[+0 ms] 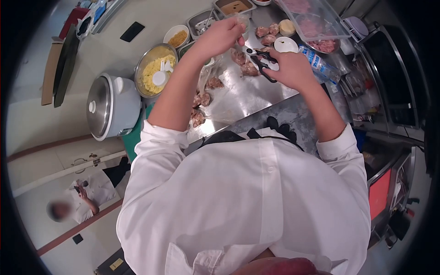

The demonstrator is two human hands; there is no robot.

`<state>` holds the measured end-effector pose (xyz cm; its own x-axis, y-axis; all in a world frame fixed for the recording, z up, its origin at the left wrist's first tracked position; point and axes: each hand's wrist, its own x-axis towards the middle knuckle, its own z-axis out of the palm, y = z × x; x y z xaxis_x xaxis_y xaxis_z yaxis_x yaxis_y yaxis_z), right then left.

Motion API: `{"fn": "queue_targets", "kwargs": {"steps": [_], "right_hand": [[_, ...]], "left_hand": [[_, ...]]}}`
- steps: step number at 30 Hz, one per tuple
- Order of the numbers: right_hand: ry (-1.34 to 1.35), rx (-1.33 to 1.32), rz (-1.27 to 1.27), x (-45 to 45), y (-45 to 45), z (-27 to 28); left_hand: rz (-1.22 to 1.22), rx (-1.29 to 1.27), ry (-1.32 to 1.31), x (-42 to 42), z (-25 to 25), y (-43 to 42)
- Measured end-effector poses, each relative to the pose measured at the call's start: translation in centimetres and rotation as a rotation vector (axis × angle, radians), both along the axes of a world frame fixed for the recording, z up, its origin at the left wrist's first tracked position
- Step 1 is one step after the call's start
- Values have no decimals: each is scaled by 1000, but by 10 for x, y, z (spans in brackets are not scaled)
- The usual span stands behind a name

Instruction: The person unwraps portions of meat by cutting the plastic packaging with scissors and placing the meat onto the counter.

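Note:
My right hand (293, 70) grips black-handled kitchen scissors (261, 64), their pivot end pointing toward my left hand. My left hand (223, 35) is closed at the fingertips, near a translucent item (243, 20); what the fingers hold is not clear. Below the scissors, pieces of raw meat (250, 69) lie on the shiny metal worktop (245, 98). More meat pieces (198, 118) run along its left side, some beside clear plastic. Behind my right hand stand a small white round dish (286, 44) and more meat (262, 31).
Left are a metal bowl of yellow food (150, 75), a white rice cooker (114, 105) and a phone (132, 31). Metal trays (235, 7) line the back. A clear tub (316, 20), bowl of meat (323, 45) and plastic bottle (321, 64) stand right. Another person (94, 192) appears lower left.

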<state>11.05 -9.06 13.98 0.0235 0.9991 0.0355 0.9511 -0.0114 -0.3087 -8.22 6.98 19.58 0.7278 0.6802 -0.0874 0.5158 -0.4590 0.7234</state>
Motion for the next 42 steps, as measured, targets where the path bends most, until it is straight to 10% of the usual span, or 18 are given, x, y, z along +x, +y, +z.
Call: {"fn": "queue_targets", "kwargs": {"steps": [8, 13, 17, 21, 23, 28, 30, 32, 36, 42], "right_hand": [[-45, -57, -92, 48, 19, -23], [-77, -137, -212, 69, 16, -47], [-47, -66, -484, 89, -16, -71], [136, -164, -631, 96, -52, -69], [340, -171, -635, 90, -71, -67], [526, -159, -660, 60, -96, -102], [620, -17, -471, 56, -104, -147], [653, -62, -428, 45, -103, -163], [703, -61, -426, 29, -98, -185], [732, -15, -418, 19, -87, -182]], "left_hand": [[-115, 192, 78, 89, -70, 51], [111, -340, -175, 118, -105, 64], [222, 67, -340, 111, -96, 4], [-219, 361, -182, 107, -163, -74], [-181, 54, -136, 105, -204, -105], [35, 228, -251, 81, -231, -108], [-333, 225, 324, 50, -195, -72], [-119, 552, 456, 16, -174, -57], [104, 432, 861, -58, -194, -27], [90, 226, 777, -87, -171, -29]]}}
